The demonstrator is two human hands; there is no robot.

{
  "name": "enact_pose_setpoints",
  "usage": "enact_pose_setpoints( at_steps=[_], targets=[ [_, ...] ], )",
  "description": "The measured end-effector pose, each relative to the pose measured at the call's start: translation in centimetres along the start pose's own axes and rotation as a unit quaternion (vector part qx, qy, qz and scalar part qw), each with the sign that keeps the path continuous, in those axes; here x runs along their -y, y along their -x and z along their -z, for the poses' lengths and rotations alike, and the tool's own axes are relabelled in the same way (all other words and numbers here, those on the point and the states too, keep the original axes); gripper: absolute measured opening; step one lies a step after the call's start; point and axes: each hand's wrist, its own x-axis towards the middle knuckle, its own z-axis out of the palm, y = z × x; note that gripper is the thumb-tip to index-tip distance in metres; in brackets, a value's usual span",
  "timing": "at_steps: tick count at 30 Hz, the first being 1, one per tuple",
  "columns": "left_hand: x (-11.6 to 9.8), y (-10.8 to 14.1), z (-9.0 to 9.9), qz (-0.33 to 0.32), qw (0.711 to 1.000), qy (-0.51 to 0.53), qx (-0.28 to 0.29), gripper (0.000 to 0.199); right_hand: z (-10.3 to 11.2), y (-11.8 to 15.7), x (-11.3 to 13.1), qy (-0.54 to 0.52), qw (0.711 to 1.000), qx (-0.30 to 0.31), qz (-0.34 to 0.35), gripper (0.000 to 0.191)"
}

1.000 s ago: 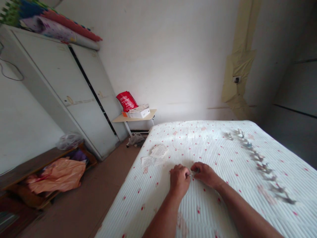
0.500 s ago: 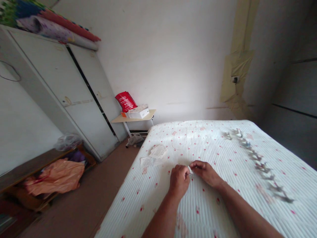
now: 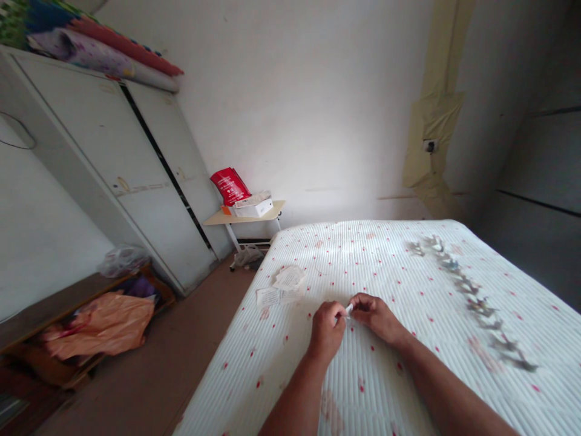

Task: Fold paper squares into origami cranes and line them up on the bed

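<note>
Between my two hands is a small folded piece of paper (image 3: 349, 309), pale and narrow, mostly covered by fingers. My left hand (image 3: 327, 327) pinches its left end between thumb and forefinger. At the other end, my right hand (image 3: 373, 315) holds it with closed fingertips. Several printed paper pieces (image 3: 290, 277) lie flat on the bedspread to the left of my hands. Off to the right runs a slanting row of small folded paper figures (image 3: 474, 293), too blurred to make out their exact shape.
White ribbed bedspread (image 3: 372, 387) with red dots covers the bed. Behind it stands a small table (image 3: 213, 218) bearing a red bag (image 3: 230, 186) and a white box (image 3: 255, 208). A grey wardrobe (image 3: 91, 139) and a low wooden bench (image 3: 59, 303) line the left side.
The paper between my fingers has turned from a wider triangular flap to a narrower strip. My fingertips have shifted slightly; both hands stay in about the same place.
</note>
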Motion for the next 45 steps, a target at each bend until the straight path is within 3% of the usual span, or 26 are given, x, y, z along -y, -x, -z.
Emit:
enact_pose_setpoints(
  at_steps=[13, 20, 32, 45],
  targets=[
    [0.0, -0.1, -0.1, 0.109, 0.974, 0.195, -0.019, 0.005, -1.1, 0.1, 0.2, -0.003, 0.998, -0.065, 0.019, 0.012],
    [0.3, -0.2, -0.2, 0.107, 0.973, 0.202, -0.042, 0.006, -1.7, 0.3, 0.3, 0.011, 0.997, -0.074, 0.031, 0.013],
    [0.4, -0.3, 0.3, 0.095, 0.980, 0.152, -0.087, 0.009, -2.0, 0.8, 1.4, 0.015, 0.998, -0.039, 0.036, 0.006],
    [0.4, -0.3, 0.4, 0.080, 0.980, 0.155, -0.092, 0.012, -2.0, 0.9, 1.2, -0.002, 0.998, -0.029, 0.057, 0.022]
  ],
)
